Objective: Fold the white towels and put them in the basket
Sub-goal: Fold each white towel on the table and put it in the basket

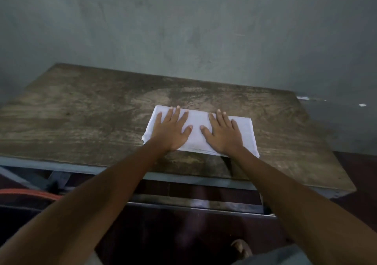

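A white towel [197,121], folded into a flat rectangle, lies on the worn wooden table [91,109] near its front edge. My left hand [171,131] presses flat on the towel's left half, fingers spread and straight. My right hand [223,133] lies flat on the right half in the same way. Both palms cover part of the cloth. No basket shows in the head view.
A grey-green wall [183,29] rises right behind the table. An orange curved rim [30,193] shows low at the left, below the table's front edge. Metal frame rails [193,205] run under the tabletop. The floor below is dark.
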Motion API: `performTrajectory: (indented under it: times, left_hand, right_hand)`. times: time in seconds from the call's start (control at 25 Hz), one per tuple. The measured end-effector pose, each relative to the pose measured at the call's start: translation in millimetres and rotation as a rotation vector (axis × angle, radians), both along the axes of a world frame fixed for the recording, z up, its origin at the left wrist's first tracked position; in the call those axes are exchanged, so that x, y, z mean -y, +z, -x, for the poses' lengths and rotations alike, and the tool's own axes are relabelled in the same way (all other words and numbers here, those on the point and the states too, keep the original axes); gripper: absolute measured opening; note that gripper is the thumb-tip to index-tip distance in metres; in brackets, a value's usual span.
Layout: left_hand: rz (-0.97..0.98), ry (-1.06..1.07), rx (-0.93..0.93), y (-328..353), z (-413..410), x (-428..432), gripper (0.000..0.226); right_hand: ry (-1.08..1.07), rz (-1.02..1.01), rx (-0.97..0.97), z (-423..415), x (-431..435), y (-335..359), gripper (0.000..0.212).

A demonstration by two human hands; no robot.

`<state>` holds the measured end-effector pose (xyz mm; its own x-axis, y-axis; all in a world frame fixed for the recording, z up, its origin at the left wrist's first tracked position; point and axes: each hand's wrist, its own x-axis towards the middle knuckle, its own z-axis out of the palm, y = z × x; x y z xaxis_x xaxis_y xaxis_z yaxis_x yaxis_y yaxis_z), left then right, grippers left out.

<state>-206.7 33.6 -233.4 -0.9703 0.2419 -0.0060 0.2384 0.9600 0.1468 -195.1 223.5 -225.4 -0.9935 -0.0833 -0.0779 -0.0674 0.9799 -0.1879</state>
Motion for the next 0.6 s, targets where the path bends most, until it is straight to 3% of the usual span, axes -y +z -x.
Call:
performTrajectory:
  times: [0.16, 0.36, 0.6]
  left_hand:
    - [0.011, 0.052, -0.058, -1.9, -2.5, 33.7, 0.063]
    - [-0.066, 0.147, 0.045, 4.6, -12.9, 58.3, 0.059]
    - [-0.012, 0.201, 0.077, 4.4, -15.6, 79.3, 0.059]
  right_hand:
    - [-0.034, -0.021, -0.011, -12.0, -47.0, 2.1, 0.072]
    - [-0.054, 0.025, 0.032, -13.2, -69.0, 0.5, 0.07]
    - [0.002, 0.037, 0.08, -17.5, -112.3, 5.7, 0.059]
